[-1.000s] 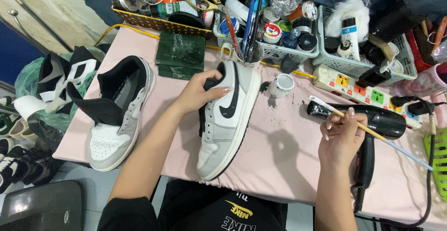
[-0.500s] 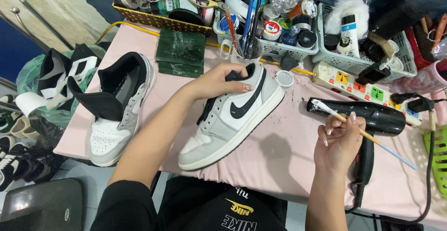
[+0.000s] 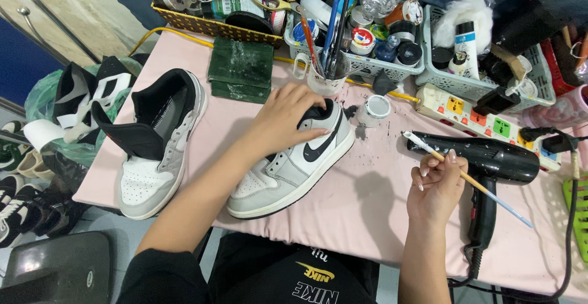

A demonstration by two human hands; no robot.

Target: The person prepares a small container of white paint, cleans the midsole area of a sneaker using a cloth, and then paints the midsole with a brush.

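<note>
On the pink table (image 3: 367, 218), dead centre, I've got the grey and white sneaker (image 3: 294, 163) lying flat, toe pointing toward me. My left hand (image 3: 288, 117) is clamped over its heel and collar, holding it down. My right hand (image 3: 438, 184) sits off to the side, well apart from the shoe, pinching a thin paintbrush (image 3: 468, 178). Just beyond that there's a black hair dryer (image 3: 490, 160), and a second matching sneaker (image 3: 156, 145) lies at the left edge.
</note>
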